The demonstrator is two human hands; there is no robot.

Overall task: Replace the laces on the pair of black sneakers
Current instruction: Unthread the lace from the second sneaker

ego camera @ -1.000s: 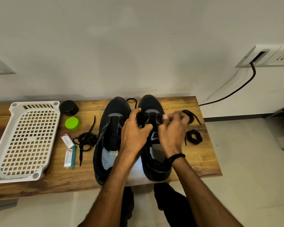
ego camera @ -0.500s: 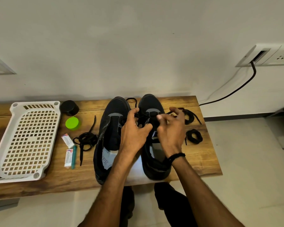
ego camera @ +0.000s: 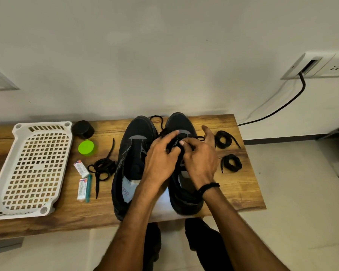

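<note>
Right sneaker [ego camera: 181, 122] mid-bench, toe near back edge | left hand [ego camera: 160, 159] curled on its lace [ego camera: 162, 122], right hand [ego camera: 201, 159] pinching it, forefinger raised | I'd work one eyelet at a time, shoe steadied.

A wooden bench [ego camera: 243, 192] carries everything – two black sneakers side by side, the left sneaker [ego camera: 133, 153] just left of the left hand [ego camera: 160, 161], the right sneaker [ego camera: 184, 200] under both hands, white paper [ego camera: 162, 209] beneath the heels, its lace [ego camera: 157, 122] looping onto the wood beyond the fingers. Left of the left hand: a loose lace tangle [ego camera: 102, 169], two small cartons [ego camera: 80, 168], a teal stick [ego camera: 88, 187], a green lid [ego camera: 86, 147], a black cap [ego camera: 83, 129], and farthest a white perforated tray [ego camera: 18, 153]. Right of the right hand [ego camera: 201, 159] – two coiled laces [ego camera: 231, 163]
</note>
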